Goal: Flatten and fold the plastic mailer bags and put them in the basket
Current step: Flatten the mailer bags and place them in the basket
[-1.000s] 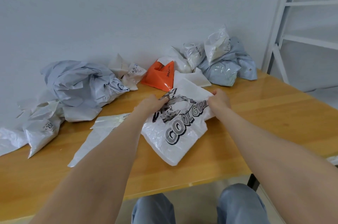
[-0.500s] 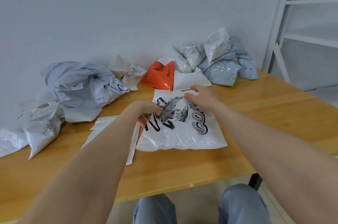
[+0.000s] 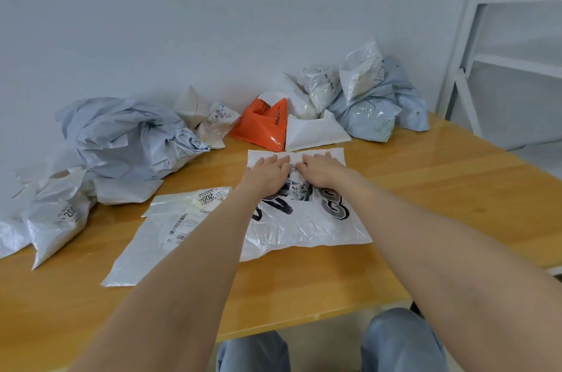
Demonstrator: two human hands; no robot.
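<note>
left hand [image 3: 267,171] and right hand [image 3: 319,169] are pressing flat-fingered, side by side, on the printed mailer [image 3: 304,228]; it's stretching from them back toward the body

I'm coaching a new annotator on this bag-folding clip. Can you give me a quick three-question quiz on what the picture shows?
1. True or false: the left hand and the right hand both press flat on the printed white bag.
2. Which bag lies flat on the table, just left of the printed one? A) the orange bag B) the white labelled mailer C) a crumpled blue-grey bag
3. Is the basket in view?
Key: 1 true; 2 B; 3 no.
</note>
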